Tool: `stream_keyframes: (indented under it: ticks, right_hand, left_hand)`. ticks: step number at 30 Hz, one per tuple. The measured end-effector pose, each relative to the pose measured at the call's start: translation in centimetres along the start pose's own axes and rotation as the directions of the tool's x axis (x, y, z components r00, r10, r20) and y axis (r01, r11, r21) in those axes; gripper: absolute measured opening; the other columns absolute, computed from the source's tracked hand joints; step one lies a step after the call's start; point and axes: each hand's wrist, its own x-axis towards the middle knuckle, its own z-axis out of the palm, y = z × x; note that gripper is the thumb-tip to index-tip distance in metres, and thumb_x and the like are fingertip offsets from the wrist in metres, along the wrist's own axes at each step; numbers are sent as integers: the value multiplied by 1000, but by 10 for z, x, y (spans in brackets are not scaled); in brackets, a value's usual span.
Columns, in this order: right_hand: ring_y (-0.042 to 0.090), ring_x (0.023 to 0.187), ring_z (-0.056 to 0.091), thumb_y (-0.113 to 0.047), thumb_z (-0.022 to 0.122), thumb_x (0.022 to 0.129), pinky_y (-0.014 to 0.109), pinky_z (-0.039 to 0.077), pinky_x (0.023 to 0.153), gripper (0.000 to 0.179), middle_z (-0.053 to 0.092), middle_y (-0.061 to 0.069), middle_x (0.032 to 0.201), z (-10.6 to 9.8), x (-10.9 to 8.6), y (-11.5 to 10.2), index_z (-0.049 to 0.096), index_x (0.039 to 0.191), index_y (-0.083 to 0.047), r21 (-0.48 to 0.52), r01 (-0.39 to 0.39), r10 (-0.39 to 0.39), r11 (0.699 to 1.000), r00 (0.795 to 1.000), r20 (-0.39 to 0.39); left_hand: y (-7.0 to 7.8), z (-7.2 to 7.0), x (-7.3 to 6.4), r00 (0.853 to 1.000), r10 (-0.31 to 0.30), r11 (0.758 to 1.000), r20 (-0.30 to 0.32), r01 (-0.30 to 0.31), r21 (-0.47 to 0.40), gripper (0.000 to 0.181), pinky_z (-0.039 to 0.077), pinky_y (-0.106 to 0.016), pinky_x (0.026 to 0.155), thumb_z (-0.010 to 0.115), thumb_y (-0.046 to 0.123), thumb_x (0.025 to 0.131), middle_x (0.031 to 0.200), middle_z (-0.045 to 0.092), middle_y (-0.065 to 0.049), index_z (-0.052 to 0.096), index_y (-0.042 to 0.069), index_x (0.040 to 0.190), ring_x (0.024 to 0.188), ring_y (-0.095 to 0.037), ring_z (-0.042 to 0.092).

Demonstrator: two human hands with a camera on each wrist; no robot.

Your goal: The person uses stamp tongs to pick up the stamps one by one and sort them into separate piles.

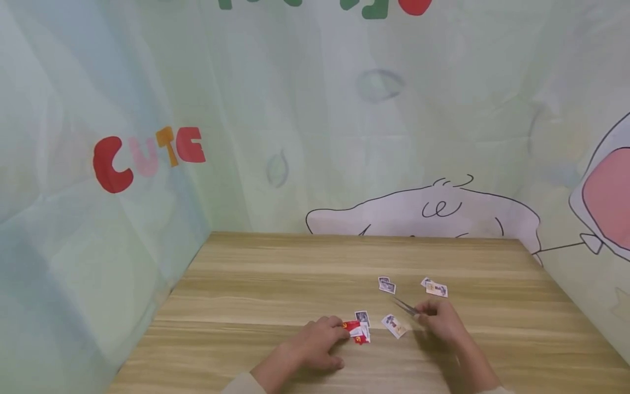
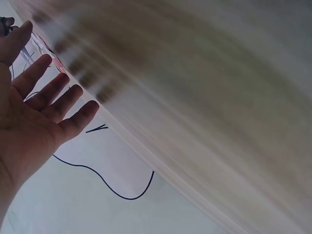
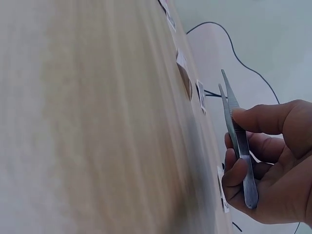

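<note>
My right hand (image 1: 443,322) grips metal tweezers (image 3: 239,141), whose tips stand slightly apart with nothing between them. In the head view the tweezers point up and left, beyond a pale stamp-like paper piece (image 1: 394,326) on the table. My left hand (image 1: 320,342) has its fingers extended, as the left wrist view shows. Its fingertips are at the left edge of a small overlapping group of red stamp-like pieces (image 1: 351,327); whether they touch is unclear. A dark stamp-like piece (image 1: 362,317) lies at the top of that group.
Farther back on the wooden table (image 1: 266,273) lie overlapping dark stamp-like pieces (image 1: 387,287). Some pale ones (image 1: 436,289) overlap beyond my right hand. A printed cloth backdrop (image 1: 295,109) stands behind the table and along its sides.
</note>
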Motion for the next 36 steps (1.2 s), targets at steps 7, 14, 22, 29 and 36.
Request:
stream_keyframes:
  ticks: [7, 14, 22, 29, 36]
  right_hand:
    - [20, 76, 54, 4, 66, 75, 32, 45, 68, 17, 61, 7, 81, 5, -7, -8, 63, 91, 7, 7, -3, 3, 1000, 1000, 28]
    - [19, 72, 54, 7, 65, 71, 31, 47, 64, 19, 60, 6, 77, 9, -11, -11, 63, 91, 9, 23, 32, -34, 999, 995, 94]
    - [20, 71, 54, 4, 66, 71, 32, 47, 64, 20, 60, 6, 78, 11, -13, -13, 63, 91, 8, 56, 104, -115, 993, 961, 252]
    - [20, 70, 52, 2, 68, 68, 30, 45, 62, 21, 58, 6, 77, 15, -10, -13, 64, 89, 6, 76, 130, -149, 989, 924, 352]
    - [20, 71, 53, 3, 68, 67, 28, 46, 61, 20, 60, 8, 80, 21, -5, -12, 65, 86, 7, 80, 165, -183, 983, 900, 396]
  left_hand:
    - [0, -2, -1, 1000, -17, 1000, 11, 17, 21, 46, 43, -40, 88, 73, 37, 75, 125, 50, -3, 63, 18, 116, 114, -20, 45]
    - [2, -2, -2, 998, -42, 999, 40, 42, 2, 48, 43, -41, 88, 73, 37, 76, 125, 50, -1, 62, 19, 119, 114, -19, 45]
    - [2, -2, -3, 999, -37, 999, 29, 37, -1, 48, 43, -42, 89, 73, 36, 76, 125, 50, -2, 62, 18, 119, 115, -20, 45]
    - [0, -1, -2, 998, -45, 999, 34, 46, -14, 48, 43, -42, 90, 74, 37, 75, 126, 50, -1, 62, 20, 118, 116, -20, 45]
    - [-2, 0, -1, 999, -40, 999, 27, 40, -8, 49, 42, -41, 91, 74, 38, 75, 126, 50, -1, 62, 19, 119, 117, -20, 45]
